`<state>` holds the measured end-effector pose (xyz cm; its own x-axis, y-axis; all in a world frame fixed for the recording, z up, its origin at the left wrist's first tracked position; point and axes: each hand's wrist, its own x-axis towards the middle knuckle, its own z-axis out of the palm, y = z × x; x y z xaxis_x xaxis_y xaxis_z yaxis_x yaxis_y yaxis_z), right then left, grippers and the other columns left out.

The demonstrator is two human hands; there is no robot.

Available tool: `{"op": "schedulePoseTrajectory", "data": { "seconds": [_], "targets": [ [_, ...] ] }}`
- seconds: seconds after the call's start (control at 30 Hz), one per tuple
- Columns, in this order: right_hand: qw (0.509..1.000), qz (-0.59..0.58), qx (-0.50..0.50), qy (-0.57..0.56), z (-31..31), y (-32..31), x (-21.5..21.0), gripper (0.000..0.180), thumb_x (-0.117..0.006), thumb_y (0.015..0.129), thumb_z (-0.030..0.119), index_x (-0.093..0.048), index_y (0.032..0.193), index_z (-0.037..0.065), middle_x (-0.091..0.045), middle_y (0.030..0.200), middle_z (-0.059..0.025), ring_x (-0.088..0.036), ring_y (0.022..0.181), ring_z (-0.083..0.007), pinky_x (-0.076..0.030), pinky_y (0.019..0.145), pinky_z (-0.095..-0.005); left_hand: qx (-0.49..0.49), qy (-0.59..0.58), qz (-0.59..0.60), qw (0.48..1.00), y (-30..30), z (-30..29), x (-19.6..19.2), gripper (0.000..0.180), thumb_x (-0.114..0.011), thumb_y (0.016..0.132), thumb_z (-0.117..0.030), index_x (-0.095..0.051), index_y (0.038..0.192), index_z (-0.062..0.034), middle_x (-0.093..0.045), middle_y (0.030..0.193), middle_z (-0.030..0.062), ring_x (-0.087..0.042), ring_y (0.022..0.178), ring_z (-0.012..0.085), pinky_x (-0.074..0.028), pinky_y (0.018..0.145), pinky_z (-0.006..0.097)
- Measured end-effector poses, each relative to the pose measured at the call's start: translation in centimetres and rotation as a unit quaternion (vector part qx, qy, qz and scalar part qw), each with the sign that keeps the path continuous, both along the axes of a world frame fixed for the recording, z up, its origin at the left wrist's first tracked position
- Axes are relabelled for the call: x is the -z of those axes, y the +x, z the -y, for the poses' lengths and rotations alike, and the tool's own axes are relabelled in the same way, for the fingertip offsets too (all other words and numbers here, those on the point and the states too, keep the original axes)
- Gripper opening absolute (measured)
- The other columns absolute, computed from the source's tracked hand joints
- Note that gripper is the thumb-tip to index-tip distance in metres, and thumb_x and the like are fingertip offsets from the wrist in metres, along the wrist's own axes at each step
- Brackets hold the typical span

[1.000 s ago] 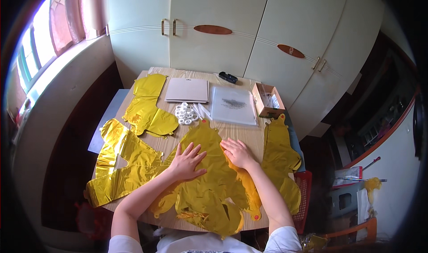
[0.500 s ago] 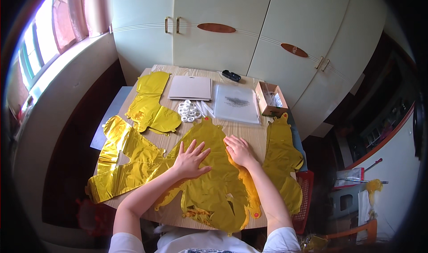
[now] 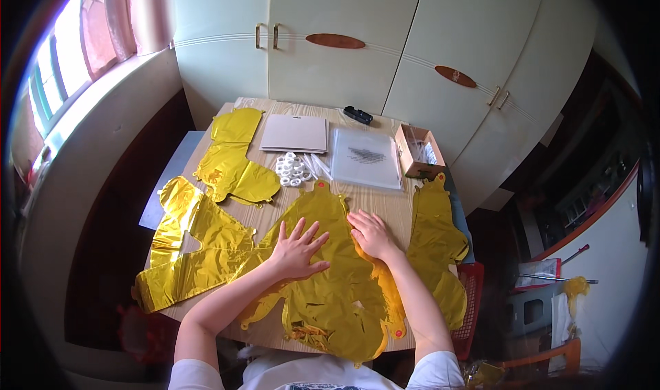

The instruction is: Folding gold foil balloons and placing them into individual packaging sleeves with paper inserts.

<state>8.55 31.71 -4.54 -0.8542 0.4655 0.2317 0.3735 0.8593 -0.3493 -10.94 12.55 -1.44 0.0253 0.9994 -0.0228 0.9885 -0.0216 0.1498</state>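
1. The left hand lies flat, fingers spread wide, gripping nothing, pressed palm down on the middle gold foil balloon.
2. The right hand is also flat and open, fingers together, resting on the same balloon just right of the left hand; the 2 hands are near each other but not touching.
3. The middle gold foil balloon lies deflated on the near half of the wooden table, and its lower edge hangs over the table's near rim toward the person.
4. Left of that balloon, another flat gold balloon covers the table's left side, its edge touching or overlapping the middle balloon.
5. Beyond that one, toward the far left corner of the table, lies a third gold balloon.
6. Right of the middle balloon, a fourth gold balloon drapes along the table's right edge.
7. Just beyond the middle balloon's top sit a cluster of small white rings and some white straws.
8. Farther back on the table are a pale card stack, a clear plastic bag, a small open cardboard box and a small black object.
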Motion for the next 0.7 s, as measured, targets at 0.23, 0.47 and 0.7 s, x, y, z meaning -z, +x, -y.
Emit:
{"op": "schedulePoseTrajectory", "data": {
  "seconds": [0.23,0.47,0.7],
  "targets": [
    [0.998,-0.042,-0.02,-0.031,1.4,2.0,0.1,0.046,-0.052,0.098,0.032,-0.053,0.138,0.009,-0.048,0.145,-0.0108,-0.04,0.138,-0.0286,-0.029,0.115,-0.0425,-0.006,0.01,-0.011,1.0,-0.6,-0.3,0.5,0.083,-0.038,0.088,-0.074,-0.026,0.154,-0.0244,-0.022,0.16,0.0127,-0.012,0.148,0.0416,-0.007,0.113,0.069],
    [0.993,-0.085,-0.009,-0.085,2.9,4.2,-0.6,0.05,-0.056,0.096,0.035,-0.052,0.138,0.008,-0.047,0.146,-0.0124,-0.042,0.137,-0.029,-0.031,0.114,-0.0429,-0.006,0.022,-0.02,1.0,-0.6,-0.4,0.6,0.086,-0.038,0.087,-0.075,-0.026,0.154,-0.0244,-0.022,0.16,0.0128,-0.012,0.147,0.0424,-0.007,0.112,0.069],
    [0.999,-0.01,-0.026,-0.022,3.4,4.3,-1.5,0.063,-0.065,0.087,0.051,-0.054,0.138,0.015,-0.047,0.146,-0.0096,-0.039,0.138,-0.0284,-0.028,0.115,-0.0442,-0.009,0.018,-0.018,1.0,-0.3,-0.4,0.5,0.086,-0.037,0.087,-0.076,-0.026,0.154,-0.0235,-0.022,0.16,0.0122,-0.012,0.147,0.0422,-0.006,0.112,0.069]
  ]
}}
